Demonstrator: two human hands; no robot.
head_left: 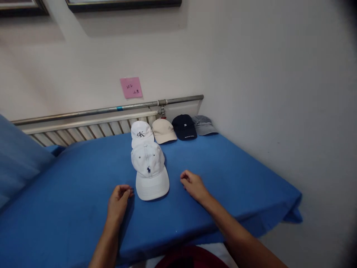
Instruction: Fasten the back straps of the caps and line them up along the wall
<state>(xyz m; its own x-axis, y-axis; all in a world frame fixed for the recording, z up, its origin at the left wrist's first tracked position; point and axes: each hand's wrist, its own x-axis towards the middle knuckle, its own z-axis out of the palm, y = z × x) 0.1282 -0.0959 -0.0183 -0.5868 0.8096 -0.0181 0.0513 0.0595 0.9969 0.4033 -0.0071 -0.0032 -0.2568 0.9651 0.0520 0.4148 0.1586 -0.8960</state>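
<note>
A white cap with a small dark logo (pixel 150 171) lies on the blue cloth-covered table (pixel 237 175), its brim toward me. My left hand (pixel 119 203) rests just left of the brim, fingers curled loosely, holding nothing. My right hand (pixel 193 185) rests just right of the brim, fingers curled down onto the cloth, also holding nothing. Neither hand touches the cap. Behind it sits a second white cap with black letters (pixel 141 133).
Along the back stand a beige cap (pixel 163 131), a navy cap (pixel 184 127) and a grey cap (pixel 204 125). A radiator and pipe (pixel 111 110) run along the wall, with a pink note (pixel 131 88) above. The table's right corner (pixel 295 201) drops off.
</note>
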